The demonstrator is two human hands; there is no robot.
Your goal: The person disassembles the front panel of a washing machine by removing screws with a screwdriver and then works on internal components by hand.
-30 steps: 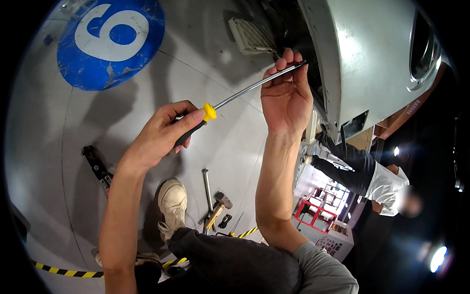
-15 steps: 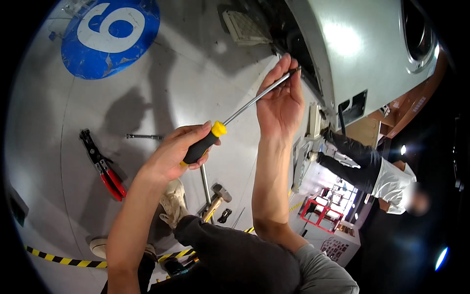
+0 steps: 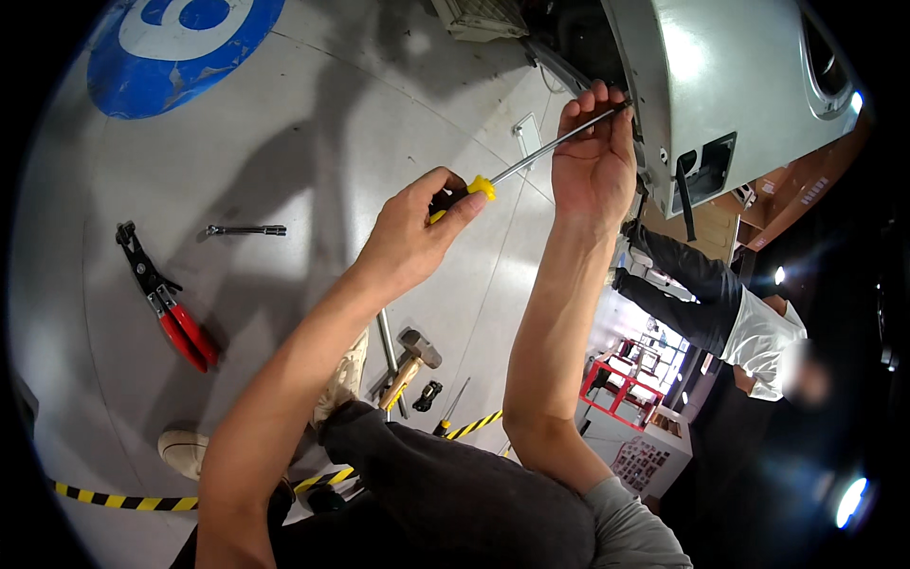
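Observation:
My left hand (image 3: 412,223) is wrapped round the black-and-yellow handle of a screwdriver (image 3: 531,159), its thumb along the yellow collar. The long metal shaft slants up to the right, away from that hand. At its far end, my right hand (image 3: 597,156) has its palm turned up, with curled fingers and thumb close about the shaft near the tip. The tip is partly hidden by the fingers, and I cannot tell whether it touches anything. Just beyond the right fingertips is the lower edge of a pale silver vehicle body (image 3: 706,90), with a dark gap beside it.
Red-handled pliers (image 3: 175,308), a metal socket extension (image 3: 246,230), a hammer (image 3: 417,349), a metal bar (image 3: 389,346) and another screwdriver (image 3: 455,403) lie on the grey floor. Yellow-black tape (image 3: 133,502) crosses near my feet. Another person (image 3: 758,337) stands at the right.
Both hands have moved up and right with the screwdriver, toward the vehicle body. The view has shifted, so the blue floor disc sits farther up and left.

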